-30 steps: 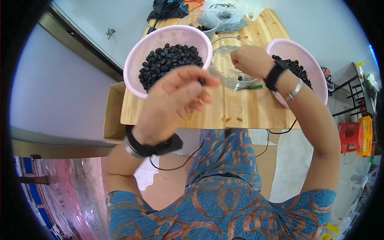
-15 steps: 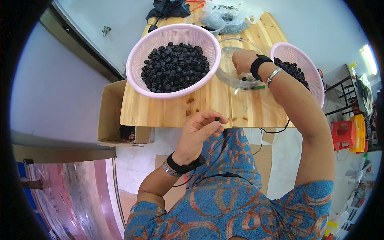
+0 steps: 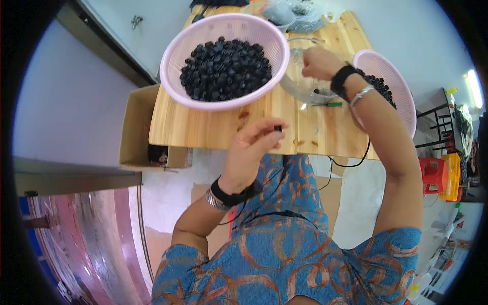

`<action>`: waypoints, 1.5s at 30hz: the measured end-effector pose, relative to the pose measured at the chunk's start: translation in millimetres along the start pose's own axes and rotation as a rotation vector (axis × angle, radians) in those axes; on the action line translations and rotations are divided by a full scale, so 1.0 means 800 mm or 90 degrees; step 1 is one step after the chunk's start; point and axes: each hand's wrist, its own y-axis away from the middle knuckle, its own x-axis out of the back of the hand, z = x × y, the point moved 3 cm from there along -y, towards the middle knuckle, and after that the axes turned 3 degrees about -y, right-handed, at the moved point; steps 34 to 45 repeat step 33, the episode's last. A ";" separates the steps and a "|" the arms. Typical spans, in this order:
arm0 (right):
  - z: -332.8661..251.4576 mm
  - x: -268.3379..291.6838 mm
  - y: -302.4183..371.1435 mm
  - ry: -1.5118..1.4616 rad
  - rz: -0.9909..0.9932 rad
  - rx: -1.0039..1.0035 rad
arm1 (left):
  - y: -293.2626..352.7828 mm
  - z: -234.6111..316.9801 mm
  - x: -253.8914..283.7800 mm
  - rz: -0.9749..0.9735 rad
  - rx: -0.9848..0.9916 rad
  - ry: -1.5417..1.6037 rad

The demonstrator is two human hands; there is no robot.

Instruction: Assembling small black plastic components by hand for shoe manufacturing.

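Observation:
Between the thumb and fingertips of my left hand (image 3: 250,150) is a small round black plastic part (image 3: 278,128), held over the table's front edge. My right hand (image 3: 321,63) hangs above a clear round plastic tub (image 3: 300,94), its fingers curled together and blurred; whatever they may hold is hidden. One or two black pieces (image 3: 319,91) lie in the tub near its front wall. A tool with a green handle (image 3: 334,104) rests just in front of the tub. Left of it stands a pink mesh basket (image 3: 170,89) heaped with black plastic parts (image 3: 223,71).
A second pink basket (image 3: 399,76) with black parts stands at the right, beside my right forearm. Plastic bags (image 3: 305,20) lie at the back of the wooden table (image 3: 198,124). An open cardboard box (image 3: 136,127) sits at the left; a black cable (image 3: 351,166) hangs off the front edge.
My left hand has risen forward with the black part still in its fingers. The right hand has shifted slightly farther back over the tub. The whole view has tilted a little.

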 end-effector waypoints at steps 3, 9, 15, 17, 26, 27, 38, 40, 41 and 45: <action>-0.015 0.041 0.040 -0.344 0.081 -0.020 | -0.005 0.009 0.004 -0.025 -0.109 -0.127; -0.083 0.047 0.167 -0.751 0.087 0.018 | 0.002 0.013 -0.006 0.003 -0.135 -0.109; -0.096 0.005 0.237 -0.802 0.227 0.107 | 0.012 0.004 -0.033 -0.007 -0.118 -0.120; -0.101 0.002 0.248 -0.769 0.260 0.130 | 0.017 0.005 -0.044 -0.006 -0.127 -0.159; -0.092 0.010 0.290 -0.484 0.385 0.189 | 0.030 -0.002 -0.088 -0.040 -0.277 -0.380; -0.090 0.011 0.295 -0.454 0.397 0.198 | 0.032 -0.001 -0.095 -0.038 -0.292 -0.408; -0.077 0.016 0.320 -0.323 0.441 0.240 | 0.042 0.003 -0.124 -0.064 -0.324 -0.596; -0.077 0.016 0.320 -0.323 0.441 0.240 | 0.042 0.003 -0.124 -0.064 -0.324 -0.596; -0.077 0.016 0.320 -0.323 0.441 0.240 | 0.042 0.003 -0.124 -0.064 -0.324 -0.596; -0.077 0.016 0.320 -0.323 0.441 0.240 | 0.042 0.003 -0.124 -0.064 -0.324 -0.596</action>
